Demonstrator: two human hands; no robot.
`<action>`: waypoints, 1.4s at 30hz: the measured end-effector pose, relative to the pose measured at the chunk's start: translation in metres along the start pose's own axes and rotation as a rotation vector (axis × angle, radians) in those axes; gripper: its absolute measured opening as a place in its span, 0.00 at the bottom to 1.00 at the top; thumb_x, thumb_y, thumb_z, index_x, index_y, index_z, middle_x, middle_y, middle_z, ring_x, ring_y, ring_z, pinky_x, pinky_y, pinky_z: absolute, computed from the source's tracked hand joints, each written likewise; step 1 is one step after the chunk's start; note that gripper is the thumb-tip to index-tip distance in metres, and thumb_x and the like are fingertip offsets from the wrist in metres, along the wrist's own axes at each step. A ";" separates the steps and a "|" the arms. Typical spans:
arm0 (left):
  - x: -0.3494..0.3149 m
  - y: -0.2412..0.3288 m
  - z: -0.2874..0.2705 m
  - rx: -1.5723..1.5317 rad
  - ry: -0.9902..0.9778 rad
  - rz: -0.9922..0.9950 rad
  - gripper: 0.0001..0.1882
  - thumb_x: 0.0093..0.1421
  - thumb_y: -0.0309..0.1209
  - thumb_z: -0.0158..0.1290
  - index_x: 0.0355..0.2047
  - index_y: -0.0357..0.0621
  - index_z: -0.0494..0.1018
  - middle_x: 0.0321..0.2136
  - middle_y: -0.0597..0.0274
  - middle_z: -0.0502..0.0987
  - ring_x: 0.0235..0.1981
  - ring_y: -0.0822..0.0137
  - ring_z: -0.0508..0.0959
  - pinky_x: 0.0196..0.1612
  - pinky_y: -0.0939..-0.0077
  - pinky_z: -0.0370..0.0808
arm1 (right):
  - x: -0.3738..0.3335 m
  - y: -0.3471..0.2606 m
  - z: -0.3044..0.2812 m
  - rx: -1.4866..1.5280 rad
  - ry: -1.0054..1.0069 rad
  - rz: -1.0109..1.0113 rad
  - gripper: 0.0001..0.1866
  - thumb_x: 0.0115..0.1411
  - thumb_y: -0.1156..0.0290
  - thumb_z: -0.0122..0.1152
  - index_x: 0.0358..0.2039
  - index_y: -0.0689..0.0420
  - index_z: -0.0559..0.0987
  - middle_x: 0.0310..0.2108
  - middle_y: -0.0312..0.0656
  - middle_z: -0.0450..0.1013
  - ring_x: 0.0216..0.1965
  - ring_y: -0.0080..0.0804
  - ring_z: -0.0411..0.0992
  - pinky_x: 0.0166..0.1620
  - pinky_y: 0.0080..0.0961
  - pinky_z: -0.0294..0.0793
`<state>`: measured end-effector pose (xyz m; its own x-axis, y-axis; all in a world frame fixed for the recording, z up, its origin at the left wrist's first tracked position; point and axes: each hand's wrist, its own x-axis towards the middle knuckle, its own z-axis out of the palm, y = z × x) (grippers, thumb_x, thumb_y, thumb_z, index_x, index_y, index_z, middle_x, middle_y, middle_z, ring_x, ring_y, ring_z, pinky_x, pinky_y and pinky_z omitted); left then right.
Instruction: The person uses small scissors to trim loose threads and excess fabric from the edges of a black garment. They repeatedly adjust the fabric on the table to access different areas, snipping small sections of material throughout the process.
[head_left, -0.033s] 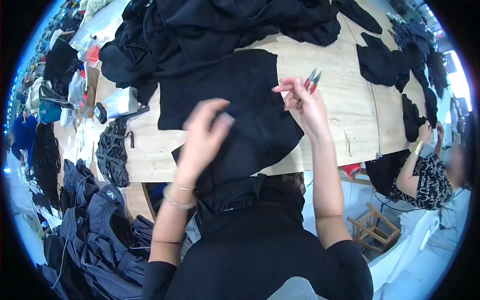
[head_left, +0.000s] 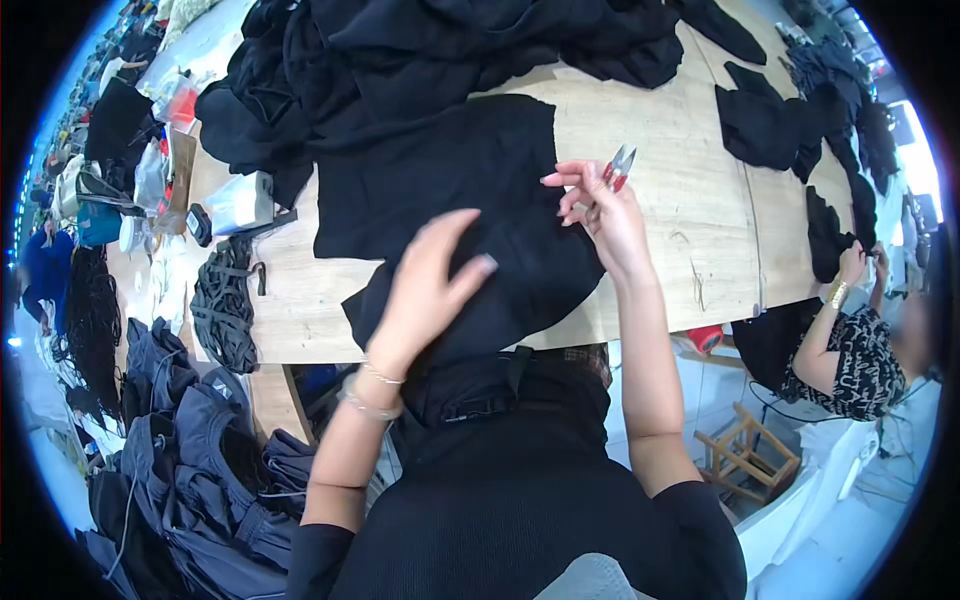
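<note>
A piece of black fabric lies spread on the pale wooden table in front of me, its lower part reaching the near edge. My left hand is over that part, thumb and fingers apart, holding nothing. It is slightly blurred, and whether it touches the cloth I cannot tell. At the fabric's right edge, my right hand has red-handled thread snips tucked in it, the metal blades pointing up and away. Its index finger stretches left over the cloth.
A large heap of black fabric covers the table's far side. Dark straps lie bundled at left, near a clear plastic packet. Grey garments pile up at lower left. At right, a co-worker handles black pieces beside a wooden stool.
My left hand has moved right and slightly toward me over the black fabric. My right hand has shifted slightly, and the snips' blades have tipped a little to the left and down.
</note>
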<state>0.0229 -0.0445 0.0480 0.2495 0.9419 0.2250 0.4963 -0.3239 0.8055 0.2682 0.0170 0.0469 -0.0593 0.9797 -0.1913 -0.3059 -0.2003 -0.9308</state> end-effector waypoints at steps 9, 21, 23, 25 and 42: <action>-0.042 -0.037 0.052 0.482 -0.312 -0.075 0.47 0.50 0.49 0.65 0.68 0.57 0.58 0.71 0.52 0.47 0.71 0.44 0.47 0.67 0.35 0.48 | 0.023 0.048 -0.056 -0.401 0.383 -0.065 0.12 0.60 0.69 0.66 0.38 0.65 0.82 0.32 0.40 0.79 0.32 0.22 0.74 0.38 0.21 0.72; -0.041 -0.037 0.051 0.462 -0.310 -0.085 0.43 0.52 0.48 0.64 0.67 0.56 0.61 0.71 0.53 0.50 0.71 0.44 0.47 0.67 0.36 0.48 | 0.057 0.037 -0.084 -0.651 0.490 -0.221 0.13 0.62 0.66 0.62 0.25 0.62 0.80 0.21 0.36 0.74 0.27 0.21 0.70 0.36 0.23 0.70; -0.036 -0.029 0.048 0.462 -0.277 -0.074 0.37 0.54 0.45 0.63 0.63 0.52 0.67 0.68 0.52 0.56 0.70 0.45 0.53 0.67 0.42 0.53 | 0.055 0.033 -0.110 -0.692 0.640 -0.212 0.17 0.64 0.62 0.59 0.24 0.61 0.80 0.22 0.35 0.74 0.27 0.22 0.69 0.35 0.25 0.69; -0.034 -0.027 0.050 0.365 -0.114 -0.138 0.27 0.56 0.41 0.62 0.55 0.46 0.73 0.62 0.51 0.65 0.64 0.48 0.63 0.64 0.50 0.61 | 0.050 0.029 -0.121 -0.596 0.778 -0.159 0.19 0.65 0.59 0.58 0.24 0.61 0.80 0.24 0.35 0.74 0.27 0.24 0.68 0.35 0.26 0.68; 0.019 -0.064 0.087 0.188 0.130 0.053 0.08 0.57 0.22 0.58 0.38 0.40 0.81 0.36 0.60 0.77 0.32 0.62 0.79 0.36 0.72 0.77 | 0.006 0.099 -0.028 0.064 0.104 -0.039 0.14 0.71 0.66 0.48 0.39 0.64 0.76 0.32 0.43 0.77 0.31 0.25 0.76 0.38 0.21 0.75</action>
<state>0.0681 -0.0140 -0.0473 0.1757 0.9229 0.3427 0.6349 -0.3723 0.6770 0.2640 0.0032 -0.0546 0.0520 0.9805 -0.1897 -0.3666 -0.1580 -0.9169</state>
